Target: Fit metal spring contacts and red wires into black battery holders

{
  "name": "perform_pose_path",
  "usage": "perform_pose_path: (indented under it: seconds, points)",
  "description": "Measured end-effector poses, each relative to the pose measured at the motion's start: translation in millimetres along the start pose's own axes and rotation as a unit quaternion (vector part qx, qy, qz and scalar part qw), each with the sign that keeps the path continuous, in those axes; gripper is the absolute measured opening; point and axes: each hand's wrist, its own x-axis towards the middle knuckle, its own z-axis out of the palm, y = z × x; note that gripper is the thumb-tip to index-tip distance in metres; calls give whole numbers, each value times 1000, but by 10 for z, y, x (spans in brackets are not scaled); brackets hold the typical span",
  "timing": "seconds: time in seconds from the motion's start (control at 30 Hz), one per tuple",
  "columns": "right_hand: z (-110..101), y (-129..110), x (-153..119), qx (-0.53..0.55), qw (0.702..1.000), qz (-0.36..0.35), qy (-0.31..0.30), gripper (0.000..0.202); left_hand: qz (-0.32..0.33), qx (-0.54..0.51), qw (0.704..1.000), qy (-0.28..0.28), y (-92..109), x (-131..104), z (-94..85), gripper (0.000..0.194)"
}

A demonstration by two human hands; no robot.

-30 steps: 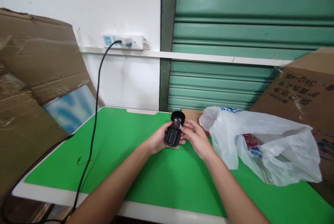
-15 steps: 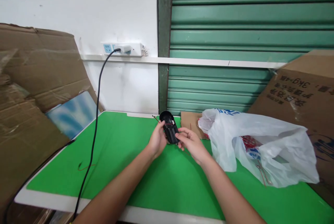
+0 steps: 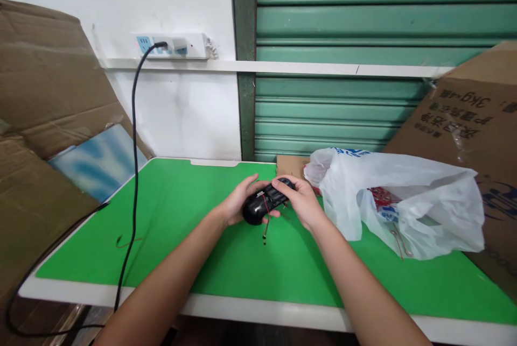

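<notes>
Between my hands, above the green mat [image 3: 194, 249], is a black plastic housing [image 3: 254, 212] with a rounded end and long slots along its body. A thin red and dark wire [image 3: 265, 230] hangs from it with a small end piece, and a small white part sits near the wire. My left hand [image 3: 236, 202] grips the rounded end from the left, fingers partly behind it. My right hand [image 3: 302, 200] pinches the slotted end, thumb on top. What lies behind the housing is largely hidden.
A white plastic bag [image 3: 428, 184] with red items inside lies on the right. A black cable [image 3: 134, 136] runs from the wall socket [image 3: 197, 46] down across the left side of the table. A loose wire [image 3: 128, 244] lies there. Cardboard [image 3: 52, 82] stands at left, a carton [image 3: 464, 141] at right.
The housing has turned from nearly upright to lying aslant, its rounded end now toward the lower left. The wire now hangs down in front. The view has tilted downward.
</notes>
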Motion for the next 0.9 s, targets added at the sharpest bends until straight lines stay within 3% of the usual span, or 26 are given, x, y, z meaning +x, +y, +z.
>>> perform_pose_path:
  seconds: [0.1, 0.2, 0.33, 0.4, 0.57, 0.9]
  points:
    - [2, 46, 34, -49, 996, -46, 61, 59, 92, 0, 994, 63, -78, 80, 43, 47]
    - [3, 89, 62, -56, 992, -39, 104, 67, 144, -17, 985, 96, -125, 137, 100, 46]
    - [27, 94, 56, -3, 999, 13, 49, 66, 194, -42, 973, 114, -148, 149, 158, 40]
    - [46, 68, 41, 10, 999, 7, 51, 64, 216, -48, 969, 112, -160, 150, 160, 43]
    - [75, 11, -5, -35, 986, -92, 134, 48, 224, -27, 969, 104, -207, 166, 123, 63]
    - [99, 101, -51, -139, 967, -189, 102, 25, 221, 116, 955, 158, -231, 163, 135, 68]
